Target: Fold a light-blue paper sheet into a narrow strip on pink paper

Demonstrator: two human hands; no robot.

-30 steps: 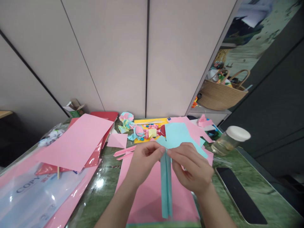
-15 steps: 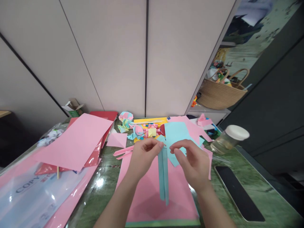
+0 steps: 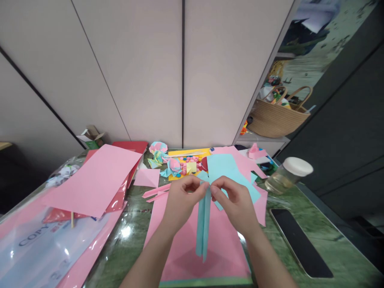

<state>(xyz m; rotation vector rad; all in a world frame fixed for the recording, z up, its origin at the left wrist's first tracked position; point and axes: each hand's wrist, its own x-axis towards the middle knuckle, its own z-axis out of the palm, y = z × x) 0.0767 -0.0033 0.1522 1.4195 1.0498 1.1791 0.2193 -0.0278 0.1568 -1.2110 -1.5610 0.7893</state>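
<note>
A long, narrow strip of folded light-blue paper (image 3: 203,228) hangs down from my fingertips, with a crease running along its length. My left hand (image 3: 186,198) pinches its top end between thumb and index finger. From the other side, my right hand (image 3: 234,200) closes thumb and index finger at the same top end. Below the strip lies a stack of pink paper sheets (image 3: 177,256). Folded pink strips (image 3: 156,193) rest at the stack's upper left corner. Just beyond my right hand is a light-blue sheet (image 3: 225,166).
A phone (image 3: 301,242) and a lidded jar (image 3: 288,176) stand right. Pink sheets (image 3: 99,180) and a clear plastic pack (image 3: 60,248) cover the left. Folded paper flowers (image 3: 172,166) and small beads (image 3: 193,159) lie behind, before a cabinet (image 3: 144,72). A woven basket (image 3: 277,118) sits on the shelf.
My right hand has moved left to the top of the blue paper strip and now pinches there beside my left hand. The strip's lower end has swung slightly left.
</note>
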